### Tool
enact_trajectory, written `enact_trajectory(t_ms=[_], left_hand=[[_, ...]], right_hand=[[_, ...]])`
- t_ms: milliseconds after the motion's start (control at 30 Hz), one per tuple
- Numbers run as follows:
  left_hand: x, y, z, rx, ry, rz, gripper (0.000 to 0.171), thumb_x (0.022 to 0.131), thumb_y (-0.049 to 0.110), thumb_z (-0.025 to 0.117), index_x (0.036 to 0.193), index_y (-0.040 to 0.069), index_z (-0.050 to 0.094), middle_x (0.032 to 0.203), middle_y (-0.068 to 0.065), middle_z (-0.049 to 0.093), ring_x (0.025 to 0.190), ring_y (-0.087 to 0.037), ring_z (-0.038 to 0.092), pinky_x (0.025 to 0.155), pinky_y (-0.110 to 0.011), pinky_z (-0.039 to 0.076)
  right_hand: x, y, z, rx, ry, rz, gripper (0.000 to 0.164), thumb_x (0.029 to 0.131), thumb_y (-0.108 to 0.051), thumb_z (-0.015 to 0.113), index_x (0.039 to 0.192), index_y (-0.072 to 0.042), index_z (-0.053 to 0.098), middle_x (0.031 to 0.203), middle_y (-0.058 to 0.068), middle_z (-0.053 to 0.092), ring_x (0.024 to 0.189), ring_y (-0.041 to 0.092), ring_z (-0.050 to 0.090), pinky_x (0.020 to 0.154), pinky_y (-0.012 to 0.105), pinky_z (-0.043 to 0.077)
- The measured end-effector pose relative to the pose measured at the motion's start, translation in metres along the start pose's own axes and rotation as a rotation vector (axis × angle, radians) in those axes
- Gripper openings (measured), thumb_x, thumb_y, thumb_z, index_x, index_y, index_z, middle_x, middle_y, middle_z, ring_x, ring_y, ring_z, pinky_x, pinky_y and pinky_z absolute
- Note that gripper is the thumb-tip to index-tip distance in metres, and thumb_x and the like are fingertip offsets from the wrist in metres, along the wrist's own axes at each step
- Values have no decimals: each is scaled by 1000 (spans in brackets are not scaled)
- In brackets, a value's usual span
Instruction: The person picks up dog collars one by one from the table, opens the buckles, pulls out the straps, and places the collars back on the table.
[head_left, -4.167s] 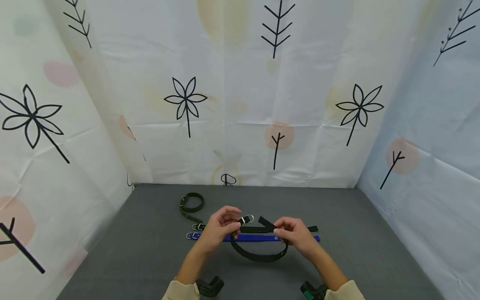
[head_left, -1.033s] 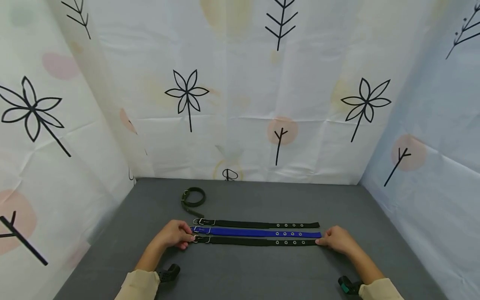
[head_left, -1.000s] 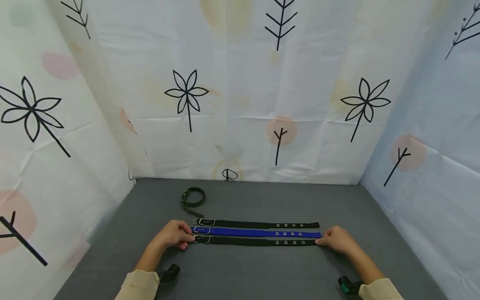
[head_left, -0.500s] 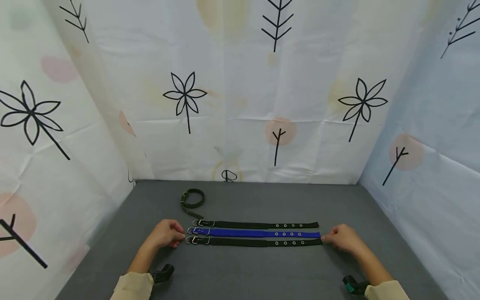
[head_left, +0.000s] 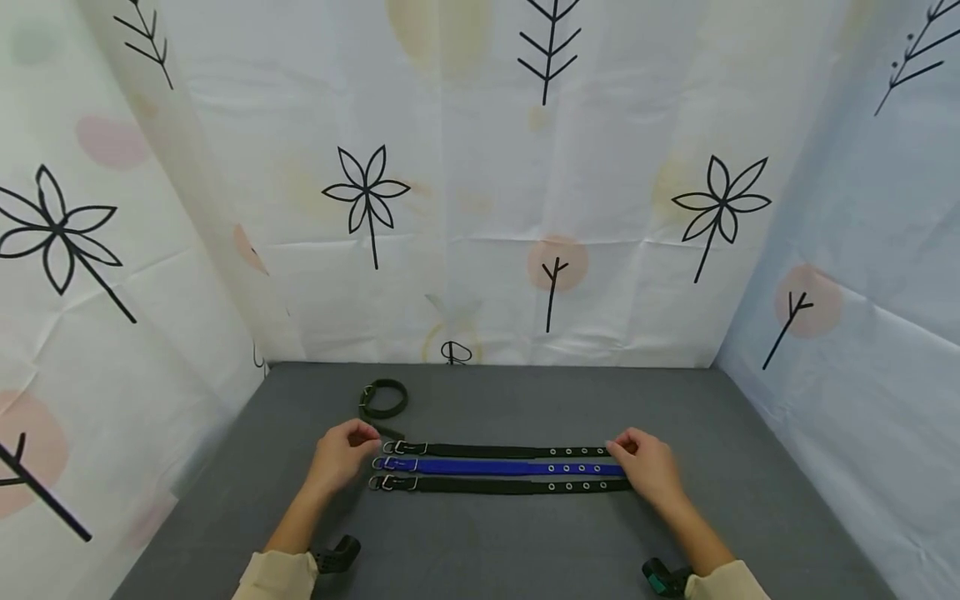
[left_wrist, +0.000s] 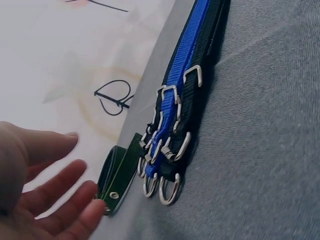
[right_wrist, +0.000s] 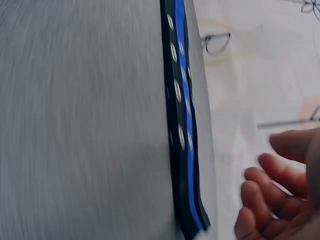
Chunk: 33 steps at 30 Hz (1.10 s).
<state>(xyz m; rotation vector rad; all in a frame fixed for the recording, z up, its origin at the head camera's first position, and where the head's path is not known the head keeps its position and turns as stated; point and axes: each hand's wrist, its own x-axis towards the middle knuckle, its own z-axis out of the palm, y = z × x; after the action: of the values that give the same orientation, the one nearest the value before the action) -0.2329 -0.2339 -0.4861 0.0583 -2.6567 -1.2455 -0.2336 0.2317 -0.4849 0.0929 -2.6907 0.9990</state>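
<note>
Three collars lie straight and side by side on the grey table: a black one at the back, a blue one in the middle and another black one in front. Metal buckles and D-rings mark their left ends; eyelets line the right. Behind them sits a coiled green collar. My left hand hovers by the buckle ends, thumb and fingers apart in the left wrist view, holding nothing. Over the eyelet ends is my right hand, hiding the collar tips in the head view; its fingers are loosely bent around nothing.
A patterned white cloth wall rises along the back edge of the grey table, with further cloth panels at left and right. Dark devices are strapped at both wrists.
Earlier, both hands held the front black collar in a loop, then laid it straight in front of the blue one. They have released its ends and moved back and inward.
</note>
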Motion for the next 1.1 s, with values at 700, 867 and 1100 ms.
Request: enact_trajectory(t_ms=[700,867,1100], left_hand=[[46,-25,15,-267,345,-170,27,91,12,70,112,-1,60,112,-21,60,102,-33,57,75,-35,45],[57,-31,15,-257,304,-251,36,92,16,67,120,-4,54,118,-26,55,106,-40,52,84,-47,43],[72,-34,15,-65,191,-304,44,95,23,63,125,-8,53,122,-30,56,111,-44,52,91,-53,41]], right_hand=[[4,-27,68,138,-168,-265,37,85,-20,77,117,-5,67,114,5,64,107,29,54,85,50,46],[5,-24,69,86,-298,-299,46,83,-26,79,122,-5,65,125,11,60,118,37,48,96,62,33],[7,-21,68,16,-324,-346,46,79,-25,82,118,-4,67,125,14,60,118,40,46,95,66,30]])
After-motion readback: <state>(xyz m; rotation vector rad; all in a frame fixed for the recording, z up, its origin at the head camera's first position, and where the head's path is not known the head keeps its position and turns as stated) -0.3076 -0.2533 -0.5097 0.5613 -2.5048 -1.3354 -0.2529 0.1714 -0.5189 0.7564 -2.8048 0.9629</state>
